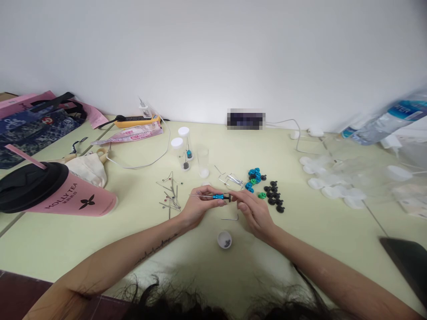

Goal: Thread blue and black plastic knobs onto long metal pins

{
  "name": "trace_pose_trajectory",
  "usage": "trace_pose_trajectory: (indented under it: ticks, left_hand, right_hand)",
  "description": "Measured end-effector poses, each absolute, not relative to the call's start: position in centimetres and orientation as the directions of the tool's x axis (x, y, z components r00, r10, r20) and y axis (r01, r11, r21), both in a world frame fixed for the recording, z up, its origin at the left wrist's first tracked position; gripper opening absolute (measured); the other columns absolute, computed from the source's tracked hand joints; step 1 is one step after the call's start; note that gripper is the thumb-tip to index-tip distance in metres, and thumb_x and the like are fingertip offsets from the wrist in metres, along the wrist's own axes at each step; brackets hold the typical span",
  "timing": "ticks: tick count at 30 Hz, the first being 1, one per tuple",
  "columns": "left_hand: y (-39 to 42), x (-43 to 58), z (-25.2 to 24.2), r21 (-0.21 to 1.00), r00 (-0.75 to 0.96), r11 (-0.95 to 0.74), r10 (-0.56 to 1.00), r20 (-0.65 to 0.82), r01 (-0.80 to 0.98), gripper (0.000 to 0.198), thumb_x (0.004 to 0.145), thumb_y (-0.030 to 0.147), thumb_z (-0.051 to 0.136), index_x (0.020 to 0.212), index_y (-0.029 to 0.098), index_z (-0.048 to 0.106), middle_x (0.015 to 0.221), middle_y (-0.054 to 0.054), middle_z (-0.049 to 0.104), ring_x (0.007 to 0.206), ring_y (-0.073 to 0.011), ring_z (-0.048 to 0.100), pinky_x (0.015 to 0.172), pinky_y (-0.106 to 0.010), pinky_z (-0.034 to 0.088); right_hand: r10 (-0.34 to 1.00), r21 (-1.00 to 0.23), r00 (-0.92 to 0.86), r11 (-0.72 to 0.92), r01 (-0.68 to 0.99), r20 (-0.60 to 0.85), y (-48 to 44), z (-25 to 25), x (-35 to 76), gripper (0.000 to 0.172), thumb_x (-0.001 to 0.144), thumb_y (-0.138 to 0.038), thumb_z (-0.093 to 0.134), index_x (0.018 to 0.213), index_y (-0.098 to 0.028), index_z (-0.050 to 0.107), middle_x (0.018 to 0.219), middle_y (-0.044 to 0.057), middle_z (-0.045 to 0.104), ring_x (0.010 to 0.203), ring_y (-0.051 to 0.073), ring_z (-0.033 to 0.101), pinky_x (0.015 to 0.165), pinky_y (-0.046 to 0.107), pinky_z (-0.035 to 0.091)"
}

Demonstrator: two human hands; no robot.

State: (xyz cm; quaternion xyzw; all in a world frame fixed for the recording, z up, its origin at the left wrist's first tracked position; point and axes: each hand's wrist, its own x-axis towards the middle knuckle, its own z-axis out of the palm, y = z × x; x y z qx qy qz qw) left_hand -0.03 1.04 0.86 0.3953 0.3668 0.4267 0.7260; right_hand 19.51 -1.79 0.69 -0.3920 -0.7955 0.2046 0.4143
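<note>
In the middle of the table, my left hand [200,202] pinches a thin metal rod with a blue-and-black handle [218,196], lying level and pointing left. The fingers of my right hand [250,209] close on the black disc-shaped end of that handle. Below my hands lies an L-shaped hex key [230,218]. A small white cap [220,246] nearer to me holds tiny dark parts. Several metal rods with small ball ends [171,195] are scattered left of my left hand. Blue and green knobs [253,175] and black knobs [273,195] are grouped beyond my right hand.
Two white-capped clear tubes [177,153] and an open clear tube [203,163] stand at the back. Bent metal wires [230,178] lie nearby. A pink cup [76,195] is at left, clear plastic packaging [336,182] at right, and a dark slab [405,262] at the right edge.
</note>
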Motion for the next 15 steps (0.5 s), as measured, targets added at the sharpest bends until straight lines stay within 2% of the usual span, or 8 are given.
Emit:
trace_pose_trajectory:
  ticks: [15]
  left_hand:
    - [1.08, -0.07, 0.84, 0.892, 0.368, 0.315, 0.911, -0.187, -0.325, 0.024, 0.06, 0.017, 0.082, 0.079, 0.015, 0.068, 0.081, -0.005, 0.074, 0.078, -0.0176, 0.068, 0.079, -0.031, 0.05]
  right_hand:
    - [0.794, -0.644, -0.354, 0.608, 0.464, 0.494, -1.79, 0.72, 19.41, 0.035, 0.1, -0.031, 0.029, 0.125, -0.02, 0.051, 0.091, 0.007, 0.061, 0.08, 0.019, 0.057, 0.073, 0.033, 0.048]
